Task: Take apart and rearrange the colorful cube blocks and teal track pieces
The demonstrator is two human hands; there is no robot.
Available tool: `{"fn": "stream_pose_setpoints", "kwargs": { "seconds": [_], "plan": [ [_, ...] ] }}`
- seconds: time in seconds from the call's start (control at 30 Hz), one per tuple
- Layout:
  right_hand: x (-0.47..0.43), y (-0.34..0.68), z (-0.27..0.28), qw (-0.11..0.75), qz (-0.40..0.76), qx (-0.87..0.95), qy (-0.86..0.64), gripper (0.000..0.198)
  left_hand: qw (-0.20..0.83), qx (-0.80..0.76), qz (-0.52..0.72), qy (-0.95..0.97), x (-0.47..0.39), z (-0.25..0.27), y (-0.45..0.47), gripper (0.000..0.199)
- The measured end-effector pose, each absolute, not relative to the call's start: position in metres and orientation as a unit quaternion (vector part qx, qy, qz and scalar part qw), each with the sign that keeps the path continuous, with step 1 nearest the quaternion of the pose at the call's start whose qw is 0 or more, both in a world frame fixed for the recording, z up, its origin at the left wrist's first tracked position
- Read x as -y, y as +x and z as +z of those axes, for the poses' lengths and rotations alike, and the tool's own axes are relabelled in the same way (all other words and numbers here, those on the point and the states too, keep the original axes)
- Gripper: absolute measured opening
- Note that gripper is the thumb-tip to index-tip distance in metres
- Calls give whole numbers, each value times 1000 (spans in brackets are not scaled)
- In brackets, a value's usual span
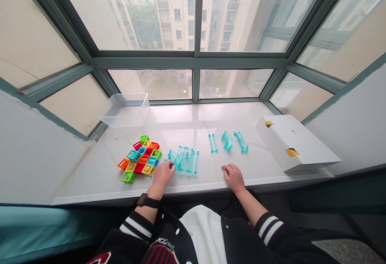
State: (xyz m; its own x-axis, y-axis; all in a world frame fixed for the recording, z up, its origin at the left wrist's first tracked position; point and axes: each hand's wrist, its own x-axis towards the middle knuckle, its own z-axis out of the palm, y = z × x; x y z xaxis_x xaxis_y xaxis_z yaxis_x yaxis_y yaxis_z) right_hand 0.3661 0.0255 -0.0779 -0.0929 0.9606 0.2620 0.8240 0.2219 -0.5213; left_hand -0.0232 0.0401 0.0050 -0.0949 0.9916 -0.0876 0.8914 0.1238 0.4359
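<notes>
Left hand (163,174): fingers sitting bunched, can't tell if gripping; clear teal pieces (190,161) lying at two o'clock, colored blocks (140,160) at ten. Right hand (234,177): fingers resting loosely open; three separate teal pieces (212,142) lying eleven to one o'clock, white box (313,141) sitting at two.

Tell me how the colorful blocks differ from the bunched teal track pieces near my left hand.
The colorful blocks mix red, orange, yellow, green and blue; the bunched teal track pieces are all one color. The blocks look opaque, while the track pieces are see-through. The blocks are chunky and boxy with openings; the track pieces are slender strips, some curved. Both sit clustered on the white windowsill.
</notes>
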Motion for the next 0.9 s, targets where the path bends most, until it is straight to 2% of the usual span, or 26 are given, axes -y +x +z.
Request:
{"fn": "stream_pose_setpoints", "kwargs": {
  "seconds": [0.37, 0.5, 0.7, 0.9],
  "plan": [
    [-26, 366, -78, 289, 115, 731, -608, 27, 243, -714, 257, 605, -14, 6, -32, 20],
    [-26, 366, -79, 290, 100, 735, -605, 26, 319, -713, 312, 540, -14, -3, -33, 25],
    [-26, 366, -80, 290, 86, 736, -605, 26, 504, -658, 433, 354, -13, -16, -25, 42],
    [-25, 365, -78, 287, 90, 736, -606, 27, 569, -609, 486, 263, -8, -16, -15, 39]
  ]
}}
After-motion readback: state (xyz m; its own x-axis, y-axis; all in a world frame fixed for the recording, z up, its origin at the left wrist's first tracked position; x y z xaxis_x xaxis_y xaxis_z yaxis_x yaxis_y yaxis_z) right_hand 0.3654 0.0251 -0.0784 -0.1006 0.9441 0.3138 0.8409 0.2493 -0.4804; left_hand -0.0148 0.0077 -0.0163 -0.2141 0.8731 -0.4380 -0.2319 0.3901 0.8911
